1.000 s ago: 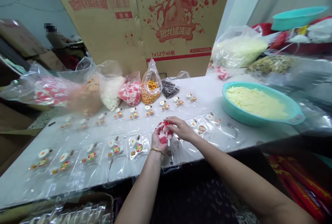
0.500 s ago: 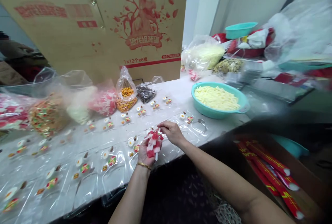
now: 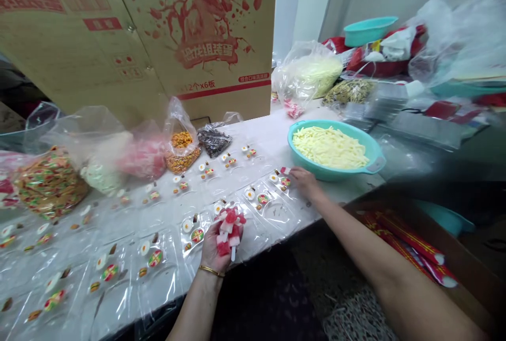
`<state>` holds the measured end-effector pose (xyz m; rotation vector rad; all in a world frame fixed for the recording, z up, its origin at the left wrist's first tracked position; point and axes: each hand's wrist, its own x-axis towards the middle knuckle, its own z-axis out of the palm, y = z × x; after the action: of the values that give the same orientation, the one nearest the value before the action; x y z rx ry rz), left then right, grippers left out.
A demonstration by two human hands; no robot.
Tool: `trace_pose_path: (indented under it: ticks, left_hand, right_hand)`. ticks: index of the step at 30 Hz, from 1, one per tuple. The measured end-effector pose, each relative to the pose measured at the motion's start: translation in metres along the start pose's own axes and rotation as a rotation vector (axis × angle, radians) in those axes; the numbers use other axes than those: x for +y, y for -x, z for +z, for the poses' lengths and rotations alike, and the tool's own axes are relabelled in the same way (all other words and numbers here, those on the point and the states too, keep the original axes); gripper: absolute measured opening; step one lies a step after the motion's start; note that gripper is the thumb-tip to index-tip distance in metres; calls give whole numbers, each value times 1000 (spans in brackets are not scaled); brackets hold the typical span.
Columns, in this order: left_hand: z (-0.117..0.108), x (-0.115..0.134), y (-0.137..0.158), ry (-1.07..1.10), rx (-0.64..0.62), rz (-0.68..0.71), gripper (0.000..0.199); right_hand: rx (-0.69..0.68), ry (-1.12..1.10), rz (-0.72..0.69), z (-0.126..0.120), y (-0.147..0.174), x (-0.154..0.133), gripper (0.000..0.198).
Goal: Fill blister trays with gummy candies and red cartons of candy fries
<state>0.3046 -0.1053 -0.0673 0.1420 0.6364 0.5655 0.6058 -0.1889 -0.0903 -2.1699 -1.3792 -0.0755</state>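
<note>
A small candy-packing workshop: a white surface (image 3: pixel 269 140) is laid with rows of clear blister trays (image 3: pixel 272 206), each pocket holding a few small sweets. Behind the trays, open plastic bags of bulk candy (image 3: pixel 179 146) lean against large printed shipping cartons (image 3: pixel 190 35). Just right of the trays stands a teal basin (image 3: pixel 336 172) heaped with pale yellow strips, with more bags and basins stacked beyond it.

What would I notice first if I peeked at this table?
Probably the left hand near the front edge, clutching a bunch of red-and-white candy pieces. Then the teal basin of pale yellow strips on the right, with the right hand reaching to a clear tray just before it.
</note>
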Motion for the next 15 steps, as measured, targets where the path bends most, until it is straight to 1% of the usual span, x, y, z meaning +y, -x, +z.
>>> trace_pose_path:
  ticks: [2, 4, 7, 9, 11, 12, 13, 14, 15]
  left_hand:
    - [0, 0, 1, -3, 18, 8, 20]
    - [1, -1, 3, -13, 19, -1, 20]
    - [5, -5, 5, -10, 7, -21, 19]
    - [8, -9, 4, -14, 16, -15, 17]
    - [11, -12, 2, -22, 29, 5, 18]
    - [12, -13, 0, -19, 31, 13, 18]
    - [13, -14, -3, -6, 29, 18, 18]
    - [13, -15, -5, 14, 26, 22, 17]
    - [13, -16, -8, 36, 22, 25, 15]
  right_hand:
    - [-95, 100, -83, 1, 2, 3, 28]
    - [-135, 170, -134, 0, 3, 4, 29]
    - [-140, 183, -127, -6, 4, -6, 31]
    - [-88, 90, -143, -11, 8, -29, 28]
    - [-42, -98, -230, -14, 16, -66, 24]
    - [-61, -214, -297, -16, 21, -87, 23]
    - [-135, -318, -377, -17, 27, -108, 24]
    - [-210, -382, -444, -17, 32, -126, 26]
    - [-256, -416, -475, -16, 37, -142, 26]
